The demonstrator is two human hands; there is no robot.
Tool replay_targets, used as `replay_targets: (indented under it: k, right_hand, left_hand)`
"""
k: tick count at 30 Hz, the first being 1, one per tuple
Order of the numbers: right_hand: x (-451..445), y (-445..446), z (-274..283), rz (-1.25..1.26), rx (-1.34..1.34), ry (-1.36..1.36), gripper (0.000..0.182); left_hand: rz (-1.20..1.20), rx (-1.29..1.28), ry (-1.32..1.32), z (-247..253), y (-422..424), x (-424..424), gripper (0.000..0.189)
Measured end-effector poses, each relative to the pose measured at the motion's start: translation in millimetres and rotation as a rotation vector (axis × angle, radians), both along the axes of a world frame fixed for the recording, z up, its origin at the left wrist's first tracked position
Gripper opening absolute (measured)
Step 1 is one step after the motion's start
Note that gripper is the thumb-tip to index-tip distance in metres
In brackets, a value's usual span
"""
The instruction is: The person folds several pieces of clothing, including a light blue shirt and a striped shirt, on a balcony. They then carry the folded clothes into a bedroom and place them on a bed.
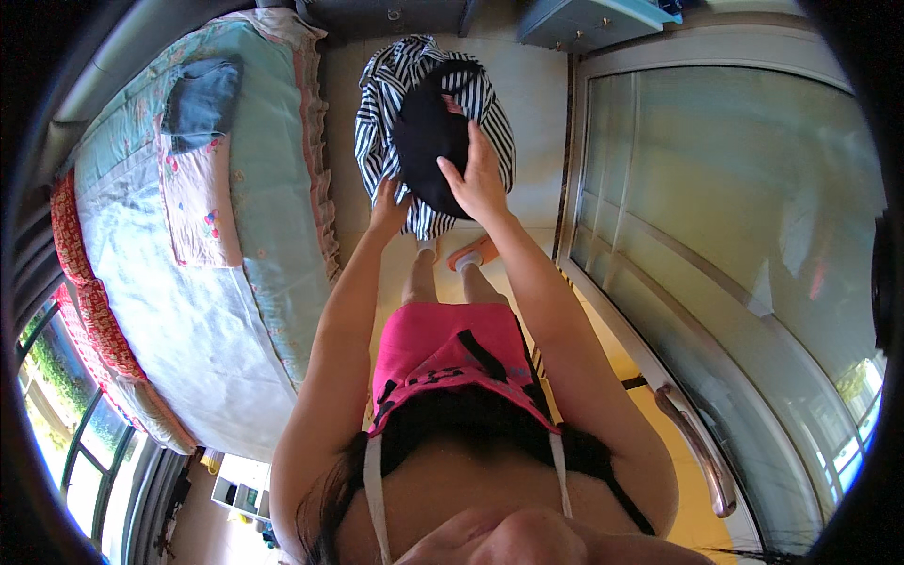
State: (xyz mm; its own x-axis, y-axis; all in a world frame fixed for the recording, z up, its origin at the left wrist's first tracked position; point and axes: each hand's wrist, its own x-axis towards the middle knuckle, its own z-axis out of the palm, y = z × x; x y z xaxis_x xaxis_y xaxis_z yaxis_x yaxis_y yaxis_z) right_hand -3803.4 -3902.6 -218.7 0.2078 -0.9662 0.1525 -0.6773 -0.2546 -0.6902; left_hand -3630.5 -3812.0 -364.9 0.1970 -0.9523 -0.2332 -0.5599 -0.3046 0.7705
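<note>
A black cloth garment (431,141) with a small pink patch lies over a black-and-white striped garment (374,134), both in front of me above the floor. On the black garment's lower right part rests my right hand (477,173), thumb and fingers spread; whether it grips the cloth I cannot tell. At the lower left edge of the striped garment is my left hand (388,208), its fingertips partly hidden against the fabric, its hold unclear.
Left stands a bed (275,176) with folded jeans (205,102) on a folded pink floral cloth (201,205). A glass-panelled door (706,212) with a metal handle (696,452) is on the right. Cabinets (590,28) stand at the far end.
</note>
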Motion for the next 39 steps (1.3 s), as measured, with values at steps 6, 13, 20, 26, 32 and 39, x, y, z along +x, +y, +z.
replay_targets:
  k: [6,13,20,26,32,39]
  right_hand:
    - [-43,19,18,0.392,0.77,0.26,0.041]
    - [-199,-112,148,0.317,0.243,0.559,0.039]
    - [-270,-420,369,-0.111,-0.534,1.104,0.05]
    - [-303,-606,542,-0.494,-0.976,1.542,0.043]
    - [-277,-612,559,-0.545,-0.656,1.465,0.047]
    - [-239,-418,396,0.271,-0.033,0.632,0.023]
  left_hand:
    - [-0.228,0.244,0.016,58,16,16,0.04]
    - [-0.234,0.6,0.132,152,-34,-3,0.038]
    - [0.077,0.075,0.248,188,-157,3,0.031]
    - [0.295,-0.056,0.415,281,-213,-47,0.029]
    - [0.269,-0.019,0.406,299,-246,-73,0.028]
    - [0.134,-0.145,0.414,317,-238,-51,0.028]
